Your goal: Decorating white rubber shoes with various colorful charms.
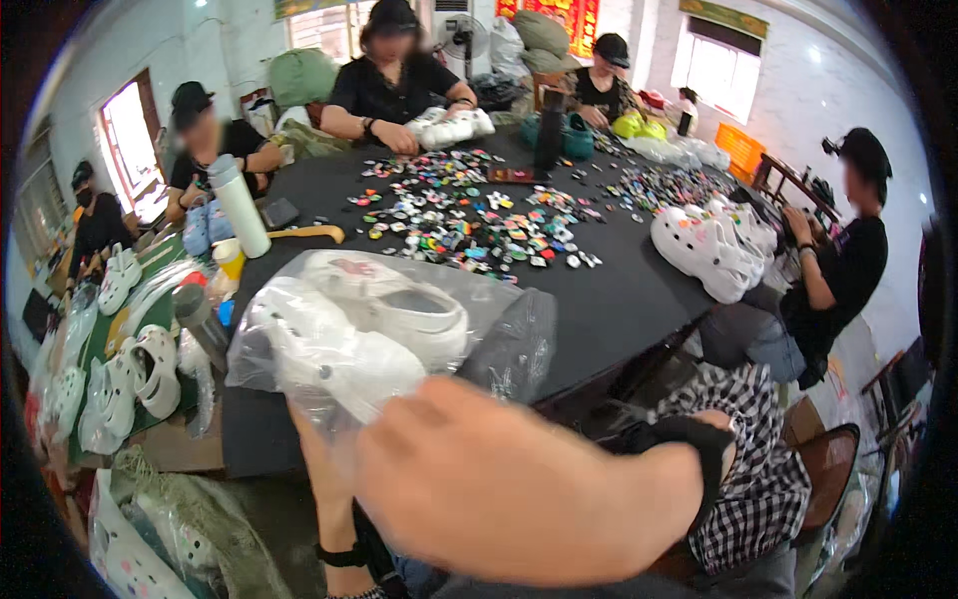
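Note:
A pair of white clogs (344, 344) lies in a clear plastic bag (509, 344) in front of me, over the near edge of the black table. Across the foreground reaches my right hand (499, 479), somewhat blurred, with its fingers curled closed at the near side of the bag. Its fingertips are hidden by the back of the hand, and a black sleeve covers the wrist. My left forearm (317, 459), with a black band, rises towards the underside of the bag. The clogs and bag hide my left hand, so its fingers cannot be seen.
Many small colourful shoe charms (469, 220) are spread over the black table (619, 319). A white bottle (239, 205) and a grey tumbler (200, 324) stand left. More white clogs lie at left (155, 369) and right (714, 250). Several people sit or stand around.

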`<state>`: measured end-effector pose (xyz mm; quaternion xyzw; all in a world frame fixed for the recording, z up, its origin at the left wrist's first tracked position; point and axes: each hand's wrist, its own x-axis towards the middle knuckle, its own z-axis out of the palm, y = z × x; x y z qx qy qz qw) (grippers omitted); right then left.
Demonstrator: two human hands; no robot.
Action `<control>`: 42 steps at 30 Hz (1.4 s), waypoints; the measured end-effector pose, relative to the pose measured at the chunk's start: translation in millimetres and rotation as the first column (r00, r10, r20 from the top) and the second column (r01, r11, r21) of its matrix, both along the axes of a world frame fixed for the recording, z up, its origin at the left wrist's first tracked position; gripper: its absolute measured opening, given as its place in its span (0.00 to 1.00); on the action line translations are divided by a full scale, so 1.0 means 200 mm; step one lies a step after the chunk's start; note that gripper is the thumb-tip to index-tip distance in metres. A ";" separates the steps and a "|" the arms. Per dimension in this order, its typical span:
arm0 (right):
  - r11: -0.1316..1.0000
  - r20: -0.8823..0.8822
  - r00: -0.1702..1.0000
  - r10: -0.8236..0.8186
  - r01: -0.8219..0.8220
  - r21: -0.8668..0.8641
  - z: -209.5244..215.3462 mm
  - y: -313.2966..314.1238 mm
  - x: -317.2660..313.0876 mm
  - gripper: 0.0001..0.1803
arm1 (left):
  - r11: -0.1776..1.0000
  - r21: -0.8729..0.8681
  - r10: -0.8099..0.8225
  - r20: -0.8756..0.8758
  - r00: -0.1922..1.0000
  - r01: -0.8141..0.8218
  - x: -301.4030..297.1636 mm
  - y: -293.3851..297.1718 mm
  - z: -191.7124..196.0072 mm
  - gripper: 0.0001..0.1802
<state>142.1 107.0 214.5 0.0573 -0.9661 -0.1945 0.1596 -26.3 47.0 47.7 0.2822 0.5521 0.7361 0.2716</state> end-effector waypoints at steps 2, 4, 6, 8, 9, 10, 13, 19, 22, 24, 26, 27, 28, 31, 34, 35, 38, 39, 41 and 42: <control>0.991 0.057 0.998 -0.024 0.017 0.130 0.06 -0.10 -0.06 0.10 | 0.940 -0.093 0.307 -0.198 0.931 -0.330 0.01 -0.04 0.34 0.29; 0.996 0.059 0.998 0.007 -0.012 0.084 0.13 -0.17 -0.02 0.10 | 0.841 -0.108 0.467 -0.353 0.811 -0.531 0.16 -0.17 0.71 0.25; 0.990 0.174 0.976 -0.128 0.117 0.074 0.05 -0.06 -0.08 0.10 | 0.713 -0.099 0.568 -0.499 0.654 -0.694 0.60 -0.05 0.74 0.19; 0.988 0.217 0.965 -0.150 0.141 0.059 0.08 -0.09 -0.04 0.10 | 0.765 -0.107 0.497 -0.527 0.689 -0.635 0.75 -0.04 0.91 0.20; 0.988 0.234 0.960 -0.155 0.146 0.055 0.09 -0.11 -0.01 0.10 | 0.786 -0.108 0.468 -0.541 0.699 -0.609 0.81 -0.03 0.99 0.21; 0.987 0.248 0.955 -0.160 0.150 0.057 0.11 -0.14 0.01 0.10 | 0.805 -0.103 0.442 -0.553 0.706 -0.584 0.86 -0.01 1.08 0.22; 0.984 0.324 0.930 -0.175 0.176 0.025 0.04 -0.05 -0.06 0.09 | 0.860 -0.142 0.326 -0.586 0.742 -0.490 0.77 0.19 1.05 0.25; 0.992 0.394 0.910 -0.128 0.118 0.050 0.09 -0.16 0.05 0.09 | 0.908 -0.124 0.224 -0.664 0.713 -0.401 -0.06 -0.02 -0.18 0.33; 0.993 0.405 0.908 -0.106 0.117 -0.002 0.01 -0.16 0.13 0.08 | 0.969 -0.038 0.186 -0.535 0.824 -0.244 -0.13 -0.07 -0.25 0.33; 0.983 0.387 0.919 -0.075 0.133 -0.126 -0.22 0.01 0.14 0.07 | 0.991 0.055 0.131 -0.397 0.908 -0.119 -0.14 -0.07 -0.22 0.32; 0.973 0.353 0.927 -0.124 0.184 -0.143 -0.36 0.14 0.10 0.07 | 0.981 -0.038 0.161 -0.387 0.908 -0.190 -0.15 -0.07 -0.21 0.30; 0.968 0.312 0.936 -0.163 0.212 -0.132 -0.43 0.20 0.08 0.08 | 0.971 -0.084 0.175 -0.383 0.907 -0.223 -0.15 -0.08 -0.21 0.29; 0.981 0.134 0.980 -0.145 0.159 -0.108 -0.49 0.25 0.05 0.22 | 0.969 -0.071 0.192 -0.384 0.903 -0.236 -0.16 -0.09 -0.21 0.29; 0.988 -0.230 0.970 -0.076 0.043 -0.148 -0.57 0.40 -0.04 0.25 | 0.967 0.054 0.250 -0.400 0.882 -0.249 -0.15 -0.08 -0.24 0.29; 0.977 -0.293 0.951 -0.096 0.034 -0.209 -0.56 0.51 -0.14 0.31 | 0.967 0.026 0.242 -0.418 0.876 -0.254 -0.12 -0.10 -0.24 0.28; 0.980 -0.377 0.924 -0.064 -0.014 -0.201 -0.55 0.54 -0.17 0.30 | 0.981 0.028 0.192 -0.338 0.921 -0.193 -0.13 -0.10 -0.25 0.29; 0.929 -0.213 0.972 -0.095 0.010 -0.371 -0.55 0.58 -0.22 0.27 | 0.966 0.139 0.258 -0.399 0.880 -0.220 -0.09 -0.09 -0.26 0.29; 0.901 -0.094 0.990 -0.103 0.053 -0.430 -0.55 0.59 -0.23 0.26 | 0.974 0.141 0.216 -0.331 0.919 -0.178 -0.09 -0.09 -0.28 0.32; 0.915 -0.209 0.976 -0.054 -0.036 -0.403 -0.58 0.57 -0.28 0.23 | 0.953 0.035 0.276 -0.506 0.817 -0.301 -0.05 -0.10 -0.28 0.32; 0.909 -0.230 0.969 -0.087 -0.017 -0.418 -0.57 0.52 -0.29 0.24 | 0.938 0.024 0.302 -0.544 0.783 -0.345 -0.01 -0.09 -0.27 0.33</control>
